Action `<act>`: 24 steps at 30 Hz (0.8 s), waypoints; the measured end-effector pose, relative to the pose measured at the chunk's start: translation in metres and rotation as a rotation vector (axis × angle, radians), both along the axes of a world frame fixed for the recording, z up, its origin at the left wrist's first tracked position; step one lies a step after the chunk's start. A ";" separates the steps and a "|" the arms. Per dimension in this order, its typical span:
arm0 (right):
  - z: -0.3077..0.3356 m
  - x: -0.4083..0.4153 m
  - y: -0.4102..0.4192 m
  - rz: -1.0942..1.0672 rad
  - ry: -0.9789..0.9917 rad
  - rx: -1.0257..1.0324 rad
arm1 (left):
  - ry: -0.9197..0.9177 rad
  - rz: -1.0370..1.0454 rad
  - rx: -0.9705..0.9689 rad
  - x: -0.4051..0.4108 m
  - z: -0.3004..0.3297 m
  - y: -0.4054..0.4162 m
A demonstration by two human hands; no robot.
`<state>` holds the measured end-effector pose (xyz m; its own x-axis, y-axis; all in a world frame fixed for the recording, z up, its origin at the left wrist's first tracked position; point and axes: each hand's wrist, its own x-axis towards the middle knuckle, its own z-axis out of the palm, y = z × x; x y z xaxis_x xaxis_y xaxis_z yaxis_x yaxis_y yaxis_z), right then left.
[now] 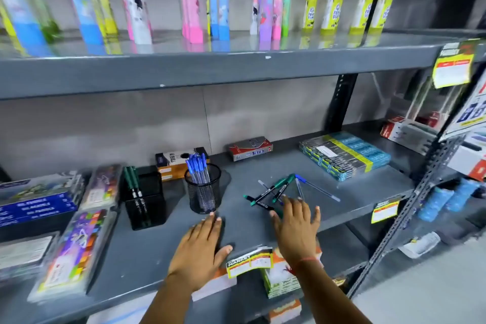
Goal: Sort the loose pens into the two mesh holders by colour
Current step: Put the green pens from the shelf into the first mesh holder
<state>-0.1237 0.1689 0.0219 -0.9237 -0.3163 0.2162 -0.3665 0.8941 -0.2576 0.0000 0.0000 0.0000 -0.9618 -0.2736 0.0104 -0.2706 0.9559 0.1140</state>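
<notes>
- Loose green-capped and blue pens (pixel 278 191) lie scattered on the grey metal shelf (pixel 147 252), just beyond the right hand (pixel 297 229).
- Both hands open, empty; left hand (pixel 201 250) flat near the round black mesh holder (pixel 203 189).

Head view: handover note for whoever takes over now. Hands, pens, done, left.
Left hand: open, flat on the shelf, holding nothing.
Right hand: open, fingers spread, at the near edge of the loose pile; no pen gripped yet.
Round mesh holder: blue pens standing in it.
Square mesh holder: a few green pens in it.
Done: part of each colour already sorted.
Left: the pile to the right of the round holder, several green pens crossed over each other plus a few blue ones.
</notes>
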 end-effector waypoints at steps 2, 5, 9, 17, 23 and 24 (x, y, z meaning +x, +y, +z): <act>-0.002 -0.008 -0.006 0.018 0.119 -0.011 | -0.045 0.010 0.030 -0.010 -0.010 -0.003; -0.008 -0.016 -0.010 -0.014 0.136 0.013 | -0.006 0.018 0.020 -0.014 -0.020 -0.007; -0.021 -0.020 -0.006 -0.023 0.132 -0.015 | 0.032 0.023 0.003 -0.013 -0.025 -0.008; -0.028 -0.018 -0.008 -0.007 0.206 -0.072 | 0.048 0.026 0.013 -0.014 -0.023 -0.007; -0.026 -0.007 -0.007 0.045 0.237 -0.042 | 0.016 0.030 0.020 -0.013 -0.023 -0.007; -0.025 -0.003 -0.006 0.052 0.236 -0.049 | 0.012 0.028 0.030 -0.013 -0.022 -0.007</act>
